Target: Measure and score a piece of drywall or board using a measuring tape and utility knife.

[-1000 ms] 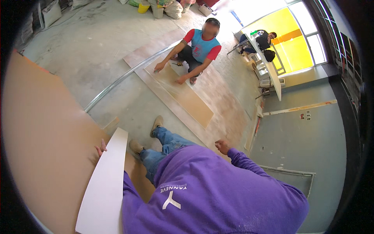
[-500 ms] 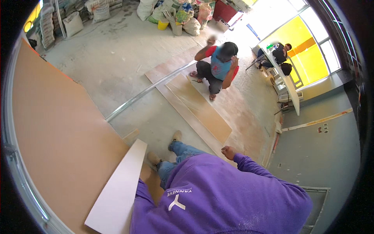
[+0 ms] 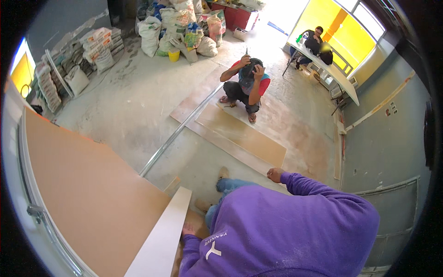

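Note:
My left hand [image 3: 188,229] is at the right edge of a long white board [image 3: 159,235] slanting across the lower left. That hand appears closed on the edge, though the board partly hides its fingers. Beside the white board a large brown sheet [image 3: 87,171] fills the left side. My right hand [image 3: 275,175] is held out in front with its fingers curled closed; what they hold, if anything, cannot be made out. It appears above the near end of the pale board [image 3: 230,147] on the floor. A smaller brown panel [image 3: 244,134] lies on that board.
A metal channel [image 3: 180,131] crosses the floor diagonally. Beyond the boards a co-worker [image 3: 249,85] squats, both hands raised to the head. Filled sacks [image 3: 150,37] and a yellow bucket [image 3: 174,56] stand farther back. People sit at a white table [image 3: 330,74]; a grey wall [image 3: 387,143] runs along the right.
The view has shifted, so the room appears lower and more of its left side shows. My left hand now shows beside the white board. The co-worker's hands have come together on the head.

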Motion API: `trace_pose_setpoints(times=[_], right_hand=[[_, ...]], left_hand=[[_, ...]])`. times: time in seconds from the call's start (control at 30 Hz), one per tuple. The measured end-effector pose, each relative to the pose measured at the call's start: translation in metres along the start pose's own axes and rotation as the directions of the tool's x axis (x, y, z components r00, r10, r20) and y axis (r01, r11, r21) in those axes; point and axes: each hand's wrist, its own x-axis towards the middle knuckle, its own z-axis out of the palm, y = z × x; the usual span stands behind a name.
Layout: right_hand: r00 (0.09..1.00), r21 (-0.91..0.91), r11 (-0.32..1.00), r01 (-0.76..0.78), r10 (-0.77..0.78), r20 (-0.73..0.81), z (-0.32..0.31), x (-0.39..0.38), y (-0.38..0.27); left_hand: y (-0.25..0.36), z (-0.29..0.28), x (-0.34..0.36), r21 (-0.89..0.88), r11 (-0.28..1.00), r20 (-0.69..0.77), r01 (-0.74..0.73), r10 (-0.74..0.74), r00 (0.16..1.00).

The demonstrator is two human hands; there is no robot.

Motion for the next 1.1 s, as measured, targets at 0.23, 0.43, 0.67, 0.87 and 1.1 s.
trace_pose_setpoints(times=[0.23, 0.43, 0.67, 0.87, 1.1], right_hand=[[0.999, 0.058, 0.998, 0.009, -0.007, -0.038, 0.037, -0.022, 0.015], [0.999, 0.083, 0.997, 0.010, -0.006, -0.050, 0.071, -0.035, 0.063], [0.986, 0.369, 0.921, -0.125, 0.158, -0.061, 0.091, -0.030, 0.137], [0.963, 0.635, 0.757, -0.151, 0.257, -0.078, 0.109, -0.055, 0.221], [0.726, 0.777, 0.057, -0.626, 0.407, 0.555, 0.322, -0.127, 0.458]], left_hand=[[-0.022, 0.007, -0.005, 0.856, -0.461, 0.173, -0.236, -0.175, 0.969], [-0.049, 0.031, -0.007, 0.502, -0.756, 0.478, -0.420, -0.163, 0.863], [-0.038, 0.140, -0.061, 0.934, 0.356, 0.025, 0.030, -0.150, 0.988], [-0.099, 0.184, -0.088, 0.987, -0.067, -0.155, 0.147, -0.143, 0.978], [-0.253, 0.339, -0.104, 0.710, -0.609, 0.239, -0.353, -0.263, 0.935]])
